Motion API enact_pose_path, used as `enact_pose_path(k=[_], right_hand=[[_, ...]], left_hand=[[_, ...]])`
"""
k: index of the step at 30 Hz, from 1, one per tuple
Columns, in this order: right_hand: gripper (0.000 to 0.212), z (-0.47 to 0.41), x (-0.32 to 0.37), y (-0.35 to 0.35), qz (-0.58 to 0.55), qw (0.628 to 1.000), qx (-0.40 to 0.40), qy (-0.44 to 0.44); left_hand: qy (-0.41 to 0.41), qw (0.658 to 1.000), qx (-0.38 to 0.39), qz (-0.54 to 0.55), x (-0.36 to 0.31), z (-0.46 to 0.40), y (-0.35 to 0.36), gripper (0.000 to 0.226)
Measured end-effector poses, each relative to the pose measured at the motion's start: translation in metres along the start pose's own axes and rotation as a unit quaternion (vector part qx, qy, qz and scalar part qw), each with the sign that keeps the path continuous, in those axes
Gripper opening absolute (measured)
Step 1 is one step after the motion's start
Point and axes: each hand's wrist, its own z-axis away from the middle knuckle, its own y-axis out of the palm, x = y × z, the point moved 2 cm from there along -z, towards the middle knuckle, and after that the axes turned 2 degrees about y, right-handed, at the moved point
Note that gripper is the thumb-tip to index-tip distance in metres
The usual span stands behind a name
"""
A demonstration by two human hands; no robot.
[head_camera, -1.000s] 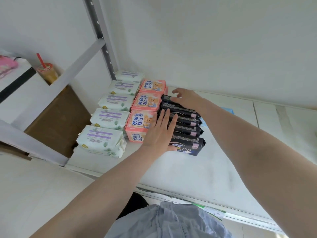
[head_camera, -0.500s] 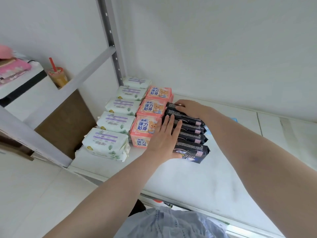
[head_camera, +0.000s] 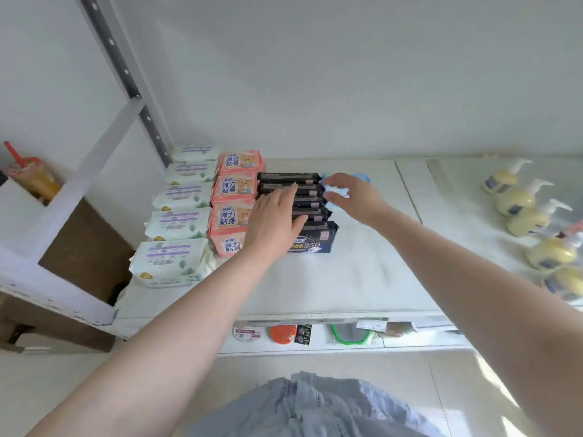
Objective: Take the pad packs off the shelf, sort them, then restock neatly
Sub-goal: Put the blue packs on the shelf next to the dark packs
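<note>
Three rows of pad packs stand on the white shelf (head_camera: 347, 279): white-and-purple packs (head_camera: 179, 222) at the left, pink packs (head_camera: 235, 190) in the middle, black packs (head_camera: 312, 212) to the right. My left hand (head_camera: 273, 220) lies flat with straight fingers on the black row. My right hand (head_camera: 353, 195) reaches past the black row's far end, and its fingers curl around a light blue pack (head_camera: 339, 192) that they partly hide.
A grey upright post (head_camera: 126, 80) and a slanted brace frame the shelf's left side. Several yellow pump bottles (head_camera: 520, 212) stand at the right. A drink cup with a red straw (head_camera: 33, 178) sits far left. Small items lie on the lower shelf (head_camera: 284, 334).
My right hand has left the far end of the black row and moved right onto the light blue pack. My left hand stays on the black packs. The view has swung right.
</note>
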Motion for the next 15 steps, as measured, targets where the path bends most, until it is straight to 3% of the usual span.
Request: enact_pose_path(k=[6,15], right_hand=[[0.032,0.134,-0.027,0.0,0.028,0.994,-0.071,0.078],[0.039,0.341,-0.069,0.022,0.056,0.969,-0.075,0.228]], left_hand=[[0.084,0.995,0.027,0.054,-0.055,0.048,0.004,0.055],[0.224,0.961,0.139,0.082,-0.15,0.174,0.044,0.053]])
